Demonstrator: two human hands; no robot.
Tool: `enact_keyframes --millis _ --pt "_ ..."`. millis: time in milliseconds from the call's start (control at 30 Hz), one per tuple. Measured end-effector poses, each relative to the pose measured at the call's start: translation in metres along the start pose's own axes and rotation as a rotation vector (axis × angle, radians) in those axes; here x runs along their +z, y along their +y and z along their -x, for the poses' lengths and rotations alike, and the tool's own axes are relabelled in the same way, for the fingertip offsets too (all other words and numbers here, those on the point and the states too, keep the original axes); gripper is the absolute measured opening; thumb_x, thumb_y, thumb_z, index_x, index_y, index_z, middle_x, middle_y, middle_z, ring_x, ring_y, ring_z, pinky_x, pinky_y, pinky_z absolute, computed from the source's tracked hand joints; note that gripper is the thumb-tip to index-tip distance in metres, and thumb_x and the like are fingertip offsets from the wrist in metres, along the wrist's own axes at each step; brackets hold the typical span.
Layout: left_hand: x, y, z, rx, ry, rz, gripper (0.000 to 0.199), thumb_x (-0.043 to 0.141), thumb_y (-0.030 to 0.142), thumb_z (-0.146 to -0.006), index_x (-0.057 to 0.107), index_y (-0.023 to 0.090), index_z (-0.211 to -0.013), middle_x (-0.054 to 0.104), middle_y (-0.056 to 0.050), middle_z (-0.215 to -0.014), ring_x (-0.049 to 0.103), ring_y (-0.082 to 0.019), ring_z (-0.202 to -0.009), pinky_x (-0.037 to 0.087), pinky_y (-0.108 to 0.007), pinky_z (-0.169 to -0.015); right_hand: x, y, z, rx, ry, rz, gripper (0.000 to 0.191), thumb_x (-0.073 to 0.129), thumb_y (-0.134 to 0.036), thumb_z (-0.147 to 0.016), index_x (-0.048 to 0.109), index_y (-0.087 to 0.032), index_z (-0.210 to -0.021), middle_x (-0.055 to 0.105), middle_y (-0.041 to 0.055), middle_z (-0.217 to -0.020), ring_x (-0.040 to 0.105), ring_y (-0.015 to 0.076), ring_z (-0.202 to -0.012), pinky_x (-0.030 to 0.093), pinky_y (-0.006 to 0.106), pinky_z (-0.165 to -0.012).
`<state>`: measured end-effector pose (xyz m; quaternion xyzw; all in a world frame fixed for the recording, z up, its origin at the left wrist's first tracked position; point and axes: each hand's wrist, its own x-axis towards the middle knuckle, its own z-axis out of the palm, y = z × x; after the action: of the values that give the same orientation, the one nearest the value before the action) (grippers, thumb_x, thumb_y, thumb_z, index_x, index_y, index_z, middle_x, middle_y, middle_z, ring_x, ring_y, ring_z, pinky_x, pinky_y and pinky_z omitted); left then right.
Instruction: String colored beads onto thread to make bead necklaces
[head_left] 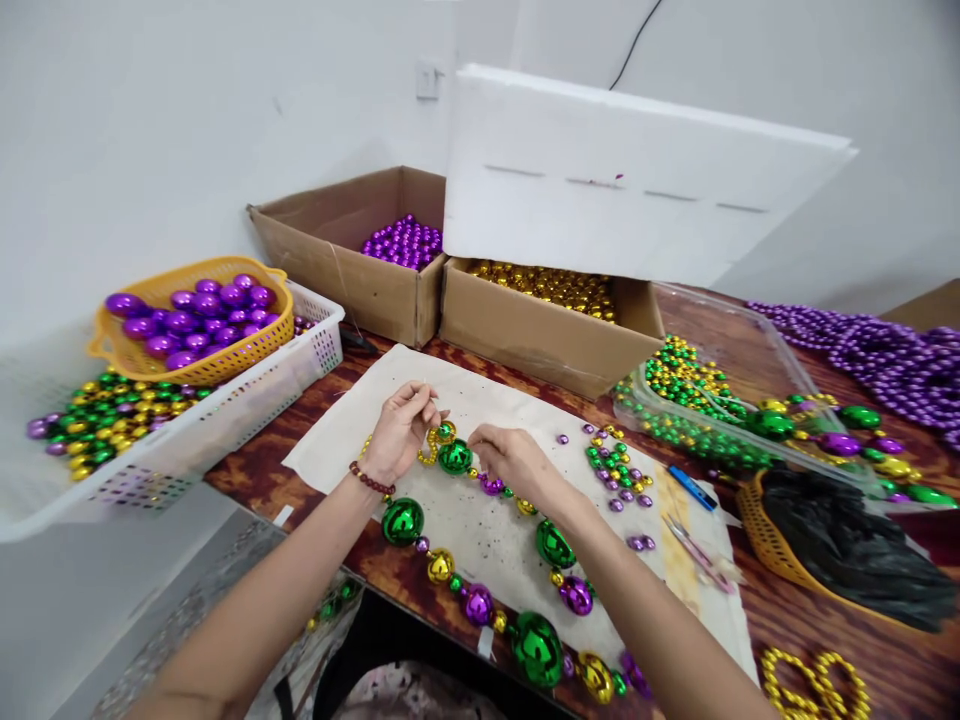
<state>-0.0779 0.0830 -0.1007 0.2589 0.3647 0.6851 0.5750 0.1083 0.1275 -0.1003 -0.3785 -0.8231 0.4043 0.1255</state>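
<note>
My left hand [405, 428], with a brown bead bracelet at its wrist, is closed in a pinch on the bead necklace [403, 521], at a small gold bead loop [428, 450] under its fingers. My right hand [517, 462] is also closed in a pinch, just right of a large green bead [454, 457]; what lies between its fingertips is hidden. The necklace has green, gold and purple beads of mixed sizes. It curves over the white cloth [480, 560] and along the table's front edge, passing partly behind my right forearm.
Loose small beads [616, 465], a blue cutter [691, 488] and pink-handled snips [701, 555] lie right. Cardboard boxes [551, 335] of beads stand behind, with a white foam board [645, 180] above. A yellow basket [191, 370] sits left; a black bag [847, 540] fills another basket.
</note>
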Motion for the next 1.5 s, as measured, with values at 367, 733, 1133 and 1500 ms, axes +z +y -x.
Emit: enact_keyframes --millis 367,733,1133,1500 --pt "0.026 0.002 0.009 -0.050 -0.025 0.020 0.030 0.082 0.037 -0.073 0.061 0.016 -0.079 0.044 0.009 -0.052 0.044 -0.004 -0.050 0.040 -0.017 -0.053 -0.020 -0.035 0.001 -0.333 0.124 -0.751 0.037 0.063 -0.056 -0.088 0.062 -0.021 -0.077 0.067 0.0056 -0.091 0.063 0.0219 -0.092 0.048 0.036 -0.089" --pt "0.087 0.051 0.009 0.042 -0.250 0.016 0.019 0.075 0.023 -0.082 0.061 0.016 -0.071 0.031 0.010 -0.044 0.039 -0.004 -0.043 0.044 -0.019 -0.055 -0.054 -0.069 0.018 -0.507 0.512 -0.878 0.026 0.068 -0.046 -0.089 0.062 -0.023 -0.080 0.052 -0.0052 -0.059 0.055 0.0122 -0.055 0.054 0.031 -0.065" --pt "0.246 0.212 -0.011 0.477 -0.420 -0.287 0.035 0.029 0.006 -0.100 0.051 0.004 -0.073 0.047 0.005 -0.073 0.048 0.009 -0.048 0.031 -0.009 -0.057 -0.245 -0.197 0.008 -0.790 0.670 -0.592 0.043 0.034 -0.033 -0.106 0.060 -0.015 -0.076 0.053 -0.0092 -0.064 0.058 -0.0004 -0.057 0.044 0.020 -0.060" --pt "0.327 0.295 0.030 0.841 -0.541 -0.458 0.037 0.047 -0.003 -0.094 0.042 0.013 -0.061 0.046 0.004 -0.064 0.030 0.004 -0.046 0.022 -0.014 -0.047 -0.293 -0.323 0.083 -0.769 0.944 -0.458 0.046 0.043 -0.007 -0.102 0.048 -0.020 -0.058 0.039 -0.0050 -0.055 0.025 0.0071 -0.043 0.032 0.022 -0.044"
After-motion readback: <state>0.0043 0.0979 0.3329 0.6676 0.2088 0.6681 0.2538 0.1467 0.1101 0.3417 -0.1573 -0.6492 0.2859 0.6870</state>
